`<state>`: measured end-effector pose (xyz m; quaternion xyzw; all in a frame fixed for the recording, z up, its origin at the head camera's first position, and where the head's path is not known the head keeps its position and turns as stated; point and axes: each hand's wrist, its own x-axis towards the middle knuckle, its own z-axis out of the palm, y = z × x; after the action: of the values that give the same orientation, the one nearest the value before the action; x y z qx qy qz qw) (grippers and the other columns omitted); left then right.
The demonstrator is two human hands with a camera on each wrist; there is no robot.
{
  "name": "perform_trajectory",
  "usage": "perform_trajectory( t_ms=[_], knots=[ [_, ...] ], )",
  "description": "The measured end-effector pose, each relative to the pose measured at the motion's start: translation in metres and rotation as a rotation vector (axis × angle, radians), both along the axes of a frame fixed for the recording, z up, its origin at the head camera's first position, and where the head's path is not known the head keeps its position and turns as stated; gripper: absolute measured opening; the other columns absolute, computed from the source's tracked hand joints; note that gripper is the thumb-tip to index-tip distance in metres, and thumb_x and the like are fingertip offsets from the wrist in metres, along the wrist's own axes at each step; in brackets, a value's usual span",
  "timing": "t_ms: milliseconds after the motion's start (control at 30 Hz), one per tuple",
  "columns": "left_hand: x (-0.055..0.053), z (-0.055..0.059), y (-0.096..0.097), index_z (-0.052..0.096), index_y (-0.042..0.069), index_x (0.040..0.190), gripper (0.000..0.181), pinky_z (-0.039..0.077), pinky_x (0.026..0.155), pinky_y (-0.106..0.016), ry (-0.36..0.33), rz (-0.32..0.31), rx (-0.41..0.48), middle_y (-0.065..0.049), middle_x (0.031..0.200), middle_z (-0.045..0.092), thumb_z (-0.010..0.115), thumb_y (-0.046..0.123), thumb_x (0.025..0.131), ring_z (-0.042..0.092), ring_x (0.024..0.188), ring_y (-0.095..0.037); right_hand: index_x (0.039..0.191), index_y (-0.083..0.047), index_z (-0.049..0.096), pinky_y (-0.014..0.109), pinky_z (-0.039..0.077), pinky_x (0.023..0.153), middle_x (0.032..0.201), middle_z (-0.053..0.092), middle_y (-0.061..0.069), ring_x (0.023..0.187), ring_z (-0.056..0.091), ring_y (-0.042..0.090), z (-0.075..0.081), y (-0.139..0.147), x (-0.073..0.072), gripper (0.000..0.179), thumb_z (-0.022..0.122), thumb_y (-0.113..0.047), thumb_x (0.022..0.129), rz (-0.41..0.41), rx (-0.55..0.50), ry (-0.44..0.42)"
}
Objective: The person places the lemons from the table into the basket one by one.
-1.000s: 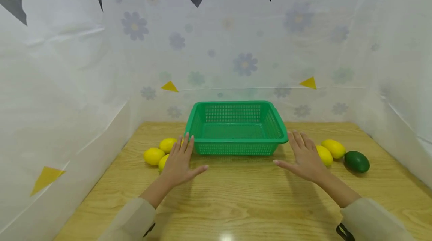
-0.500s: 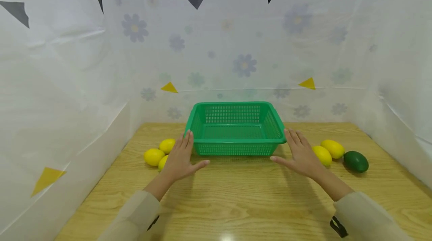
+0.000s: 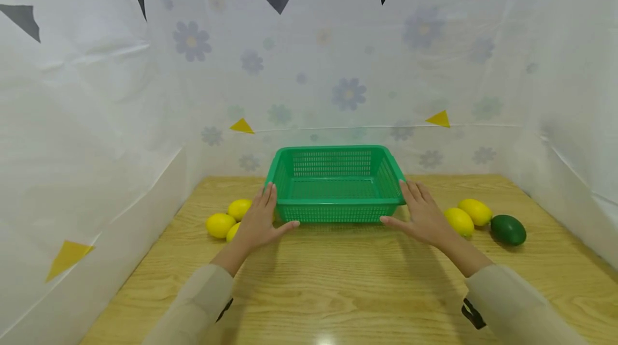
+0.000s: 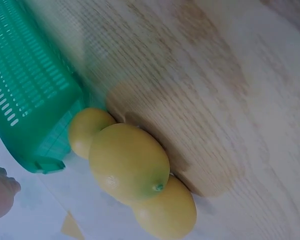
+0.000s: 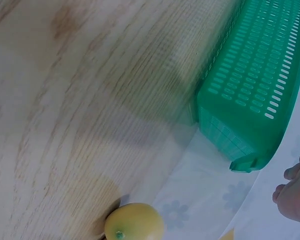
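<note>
A green plastic basket [image 3: 338, 212] with slotted walls stands on the wooden table, and nothing lies inside it. At its left front corner is my left hand [image 3: 258, 222], fingers straight and thumb spread, the fingertips overlapping the rim. My right hand [image 3: 424, 217] mirrors it at the right front corner, also with straight fingers and spread thumb. Neither hand grips anything. Lemons [image 3: 220, 225] lie in a cluster just left of my left hand, partly hidden by it. In the left wrist view, three lemons [image 4: 127, 162] sit beside the basket [image 4: 35, 115].
Right of my right hand lie two more lemons [image 3: 475, 212] and a smooth, dark green oval fruit [image 3: 508, 229]. A white flower-patterned sheet [image 3: 309, 66] hangs behind the table [image 3: 338, 286] and along both sides.
My right hand has moved left and slightly forward, up to the basket's right front corner. The left hand has shifted slightly forward along the left corner. The basket and fruit have stayed put.
</note>
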<state>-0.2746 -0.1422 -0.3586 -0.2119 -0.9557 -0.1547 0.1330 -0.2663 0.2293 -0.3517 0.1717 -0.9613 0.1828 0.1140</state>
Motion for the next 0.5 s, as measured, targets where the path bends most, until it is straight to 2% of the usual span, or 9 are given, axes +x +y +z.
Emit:
perform_trajectory(
  t_ms=[267, 500],
  knots=[
    [-0.009, 0.000, 0.002, 0.011, -0.003, 0.147, 0.099, 0.017, 0.115, -0.052, -0.020, -0.011, 0.002, -0.020, 0.155, 0.010, 0.057, 0.057, 0.084, 0.009, 0.143, -0.038, 0.149, -0.001, 0.004, 0.064, 0.008, 0.110, 0.154, 0.004, 0.027, 0.140, 0.005, 0.047, 0.003, -0.005, -0.009, 0.101, 0.055, -0.059, 0.084, -0.008, -0.007, -0.003],
    [-0.016, 0.004, 0.007, 0.010, -0.004, 0.146, 0.097, 0.013, 0.116, -0.050, -0.033, 0.003, -0.044, -0.021, 0.155, 0.007, 0.055, 0.056, 0.086, 0.007, 0.143, -0.038, 0.149, 0.001, 0.006, 0.059, 0.006, 0.113, 0.153, 0.007, 0.027, 0.140, 0.005, 0.046, 0.001, -0.010, -0.021, 0.101, 0.055, -0.060, 0.084, -0.012, 0.012, 0.005]
  ],
)
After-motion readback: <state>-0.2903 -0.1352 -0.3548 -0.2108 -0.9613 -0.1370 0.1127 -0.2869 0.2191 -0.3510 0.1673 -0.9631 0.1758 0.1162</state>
